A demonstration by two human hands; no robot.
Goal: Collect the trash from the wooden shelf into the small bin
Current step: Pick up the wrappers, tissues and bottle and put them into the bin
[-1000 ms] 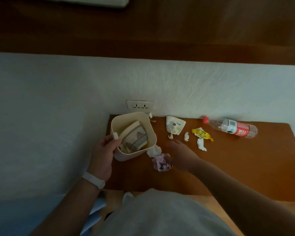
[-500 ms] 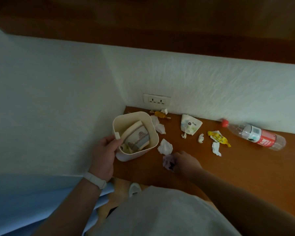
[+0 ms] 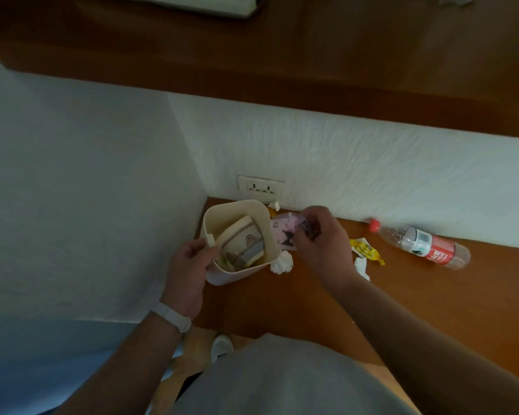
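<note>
- The left hand (image 3: 189, 265), with a white wristband (image 3: 171, 317) on its wrist, grips the left wall of the small bin (image 3: 234, 203). The thumb lies along the rim beside a small tab and the fingers curl round the outside.
- The small bin is cream-coloured with rounded corners. It stands at the left end of the wooden shelf (image 3: 432, 310), close to the corner of the white walls, and looks tilted a little toward the person.
- A printed paper cup (image 3: 243, 244) lies on its side inside the bin.
- A wall socket (image 3: 261, 187) sits on the wall just behind the bin, with a few small scraps (image 3: 274, 206) at the foot of the wall below it.
- A crumpled white tissue (image 3: 281, 262) lies on the shelf against the bin's near right corner.
- A pink wrapper (image 3: 283, 232) with a dark print is just to the right of the bin's rim. Whether it touches the bin cannot be told.
- The right hand (image 3: 321, 244) pinches that wrapper with its fingers bunched together, held over the shelf beside the bin.
- A yellow wrapper (image 3: 364, 250) and a white paper scrap (image 3: 361, 266) lie on the shelf just right of the right hand.
- A clear plastic bottle (image 3: 423, 245) with a red cap and red label lies on its side farther right, near the wall.
</note>
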